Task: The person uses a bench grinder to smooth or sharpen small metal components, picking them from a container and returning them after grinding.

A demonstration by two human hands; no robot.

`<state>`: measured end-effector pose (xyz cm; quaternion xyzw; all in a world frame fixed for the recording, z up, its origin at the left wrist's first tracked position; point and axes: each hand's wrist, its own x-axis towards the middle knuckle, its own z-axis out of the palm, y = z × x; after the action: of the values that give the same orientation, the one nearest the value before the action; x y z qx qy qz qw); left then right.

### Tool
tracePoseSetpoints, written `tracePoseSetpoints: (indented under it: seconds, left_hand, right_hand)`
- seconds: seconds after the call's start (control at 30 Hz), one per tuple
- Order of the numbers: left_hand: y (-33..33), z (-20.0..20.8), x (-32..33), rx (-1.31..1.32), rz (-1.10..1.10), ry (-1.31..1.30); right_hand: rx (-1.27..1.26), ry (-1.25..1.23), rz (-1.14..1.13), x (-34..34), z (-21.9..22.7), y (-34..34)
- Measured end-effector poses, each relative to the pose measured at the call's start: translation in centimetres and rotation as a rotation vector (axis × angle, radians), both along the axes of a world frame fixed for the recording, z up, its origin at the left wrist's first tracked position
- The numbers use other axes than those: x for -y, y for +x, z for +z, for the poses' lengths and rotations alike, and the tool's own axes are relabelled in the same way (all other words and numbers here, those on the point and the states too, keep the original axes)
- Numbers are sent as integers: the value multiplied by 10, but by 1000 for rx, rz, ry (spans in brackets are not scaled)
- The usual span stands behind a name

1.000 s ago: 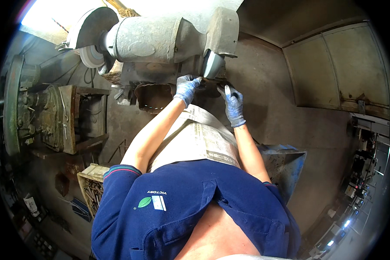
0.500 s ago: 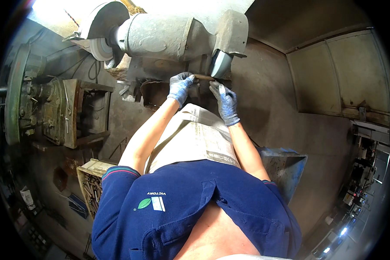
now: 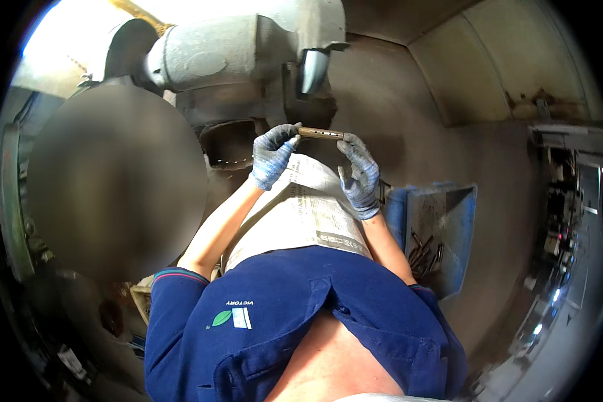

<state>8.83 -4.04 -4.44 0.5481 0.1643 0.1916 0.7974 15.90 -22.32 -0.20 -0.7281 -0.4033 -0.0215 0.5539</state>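
A short brownish metal tube (image 3: pixel 321 134) with a row of small dark holes lies level between my two gloved hands, in front of the bench grinder (image 3: pixel 211 53). My left hand (image 3: pixel 273 155) pinches its left end between thumb and fingers. At the other end, fingertips of my right hand (image 3: pixel 360 173) meet the tube, while a lower digit stands apart from it. Beyond the tube is the grinder's right wheel (image 3: pixel 314 71), partly under its guard; the tube is apart from it. Both gloves are blue and grey.
A pale printed apron (image 3: pixel 308 208) covers my lap. To my right stands a blue metal bin (image 3: pixel 472 234) with several metal pieces (image 3: pixel 422 258) inside. A dark open container (image 3: pixel 231 144) sits below the grinder. A large blurred round patch hides much of the left side.
The tube has come away from the grinder's right wheel, back toward me, and its row of holes now shows. The view has shifted, bringing the blue bin's contents into sight.
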Motion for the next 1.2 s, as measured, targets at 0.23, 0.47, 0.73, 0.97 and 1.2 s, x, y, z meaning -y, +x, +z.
tracePoseSetpoints:
  seconds: [0.23, 0.47, 0.73, 0.97, 1.2]
  left_hand:
    - [0, 2, 22, 64, -203, 63]
    - [-63, 4, -35, -307, -15, 164]
    - [-259, -60, -69, -591, 795, 393]
    - [-439, -38, -42, -537, 1401, 217]
    - [-547, -53, -33, -1610, 1030, 271]
  right_hand:
    - [-98, 14, -51, 39, 34, -20]
    - [-188, -311, -485, 142, 80, -51]
    - [-162, -912, -670, 294, 19, 52]
    - [-32, -629, -119, 127, 43, 80]
    - [16, -614, 102, 56, 40, 71]
